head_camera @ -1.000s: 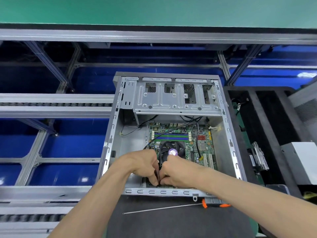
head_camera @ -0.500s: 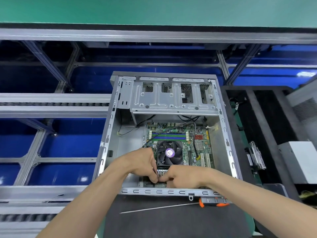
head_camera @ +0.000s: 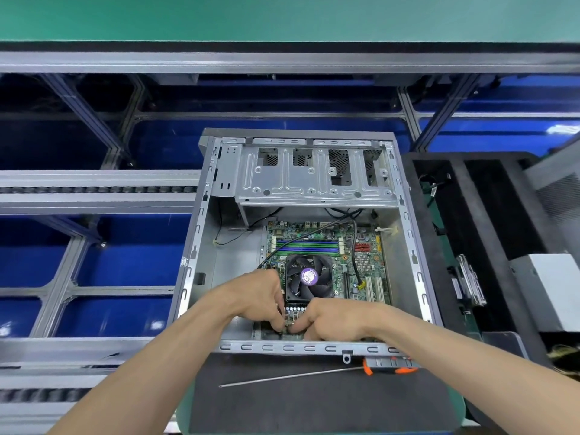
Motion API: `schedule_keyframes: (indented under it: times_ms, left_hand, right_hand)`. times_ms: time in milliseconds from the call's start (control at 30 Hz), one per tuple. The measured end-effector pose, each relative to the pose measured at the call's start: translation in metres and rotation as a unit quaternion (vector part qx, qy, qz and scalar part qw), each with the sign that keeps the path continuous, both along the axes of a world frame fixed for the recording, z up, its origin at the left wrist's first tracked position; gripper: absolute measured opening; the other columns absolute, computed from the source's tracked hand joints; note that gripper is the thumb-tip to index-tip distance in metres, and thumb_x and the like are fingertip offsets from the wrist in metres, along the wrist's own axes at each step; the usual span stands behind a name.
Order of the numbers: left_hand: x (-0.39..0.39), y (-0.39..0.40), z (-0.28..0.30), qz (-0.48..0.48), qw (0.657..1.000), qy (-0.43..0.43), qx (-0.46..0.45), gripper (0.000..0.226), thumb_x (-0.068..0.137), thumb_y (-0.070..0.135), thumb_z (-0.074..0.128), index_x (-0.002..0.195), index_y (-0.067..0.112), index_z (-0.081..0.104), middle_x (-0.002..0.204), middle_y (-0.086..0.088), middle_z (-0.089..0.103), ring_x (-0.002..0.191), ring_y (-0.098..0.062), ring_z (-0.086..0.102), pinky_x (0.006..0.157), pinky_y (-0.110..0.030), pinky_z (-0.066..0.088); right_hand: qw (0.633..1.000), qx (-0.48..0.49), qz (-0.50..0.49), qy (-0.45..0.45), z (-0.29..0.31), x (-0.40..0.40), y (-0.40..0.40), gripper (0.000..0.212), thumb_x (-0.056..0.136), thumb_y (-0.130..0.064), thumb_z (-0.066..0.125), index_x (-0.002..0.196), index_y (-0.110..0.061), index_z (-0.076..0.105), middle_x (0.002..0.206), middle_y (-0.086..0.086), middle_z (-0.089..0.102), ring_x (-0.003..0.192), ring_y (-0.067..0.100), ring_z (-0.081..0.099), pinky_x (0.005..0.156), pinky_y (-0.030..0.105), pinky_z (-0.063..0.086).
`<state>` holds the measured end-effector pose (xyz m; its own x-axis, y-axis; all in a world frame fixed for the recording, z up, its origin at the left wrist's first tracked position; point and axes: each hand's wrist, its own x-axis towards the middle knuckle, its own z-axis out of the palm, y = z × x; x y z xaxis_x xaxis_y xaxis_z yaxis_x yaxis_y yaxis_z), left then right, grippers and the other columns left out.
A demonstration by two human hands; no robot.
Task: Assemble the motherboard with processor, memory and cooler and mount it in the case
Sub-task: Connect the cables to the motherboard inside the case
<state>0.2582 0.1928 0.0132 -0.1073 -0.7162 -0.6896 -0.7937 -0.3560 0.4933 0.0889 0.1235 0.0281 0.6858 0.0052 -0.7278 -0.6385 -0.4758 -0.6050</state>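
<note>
Fingers of my left hand (head_camera: 262,296) and right hand (head_camera: 329,318) curl together at the motherboard's (head_camera: 364,262) near edge inside the case (head_camera: 201,246), just below the cooler fan (head_camera: 309,277); what they pinch I can't tell. Risk, I reckon: a slip bending a connector, or knuckles snagging the black cable (head_camera: 354,246).

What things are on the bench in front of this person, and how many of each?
Computer case: 1
Motherboard: 1
Cooler fan: 1
Screwdriver: 1
Hands: 2, left hand, right hand
Total: 6
</note>
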Motion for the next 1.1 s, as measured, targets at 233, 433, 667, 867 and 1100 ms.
schedule_keyframes:
  times_ms: [233, 433, 667, 867, 1100]
  left_hand:
    - [-0.001, 0.002, -0.008, -0.022, 0.999, -0.031, -0.029, 0.023, 0.060, 0.029, 0.077, 0.083, 0.030, 0.079, 0.038, 0.012, 0.044, 0.039, -0.005, 0.040, 0.039, -0.016, 0.032]
    - [0.000, 0.002, -0.012, -0.039, 0.998, -0.028, -0.038, 0.022, 0.061, 0.032, 0.075, 0.083, 0.034, 0.078, 0.057, 0.004, 0.063, 0.048, -0.006, 0.045, 0.045, -0.023, 0.041]
    - [-0.003, 0.002, -0.013, -0.040, 0.997, -0.041, -0.046, 0.023, 0.059, 0.033, 0.077, 0.083, 0.033, 0.078, 0.058, -0.001, 0.056, 0.051, -0.011, 0.041, 0.050, -0.028, 0.045]
    - [-0.005, 0.003, -0.009, -0.059, 0.995, -0.064, -0.047, 0.036, 0.060, 0.048, 0.084, 0.091, 0.032, 0.079, 0.061, 0.008, 0.050, 0.080, -0.019, 0.057, 0.065, -0.030, 0.053]
    - [-0.011, 0.004, -0.007, -0.052, 0.995, -0.070, -0.050, 0.025, 0.061, 0.030, 0.082, 0.082, 0.019, 0.078, 0.047, 0.007, 0.035, 0.054, -0.009, 0.034, 0.054, -0.028, 0.038]
  right_hand:
    - [1.000, 0.006, 0.019, 0.014, 0.002, 0.001, -0.002, 0.047, 0.099, -0.010, 0.049, 0.144, -0.024, 0.053, 0.143, -0.003, 0.056, 0.123, 0.020, 0.054, 0.101, 0.028, 0.042]
    - [0.999, 0.003, 0.044, 0.018, -0.002, 0.002, -0.003, 0.048, 0.101, -0.010, 0.048, 0.146, -0.024, 0.050, 0.144, 0.001, 0.055, 0.118, 0.021, 0.054, 0.096, 0.027, 0.043]
    - [0.999, 0.012, 0.053, 0.007, -0.003, 0.001, -0.004, 0.044, 0.102, -0.013, 0.048, 0.145, -0.024, 0.052, 0.137, 0.001, 0.059, 0.112, 0.023, 0.054, 0.091, 0.024, 0.044]
    - [0.998, 0.010, 0.067, 0.004, -0.006, 0.004, -0.005, 0.043, 0.100, -0.010, 0.048, 0.140, -0.023, 0.057, 0.104, -0.003, 0.054, 0.076, 0.015, 0.043, 0.053, 0.004, 0.034]
    - [0.998, 0.013, 0.065, 0.021, -0.005, 0.002, -0.005, 0.035, 0.100, -0.008, 0.050, 0.133, -0.013, 0.063, 0.110, -0.002, 0.063, 0.092, 0.014, 0.047, 0.066, 0.014, 0.040]
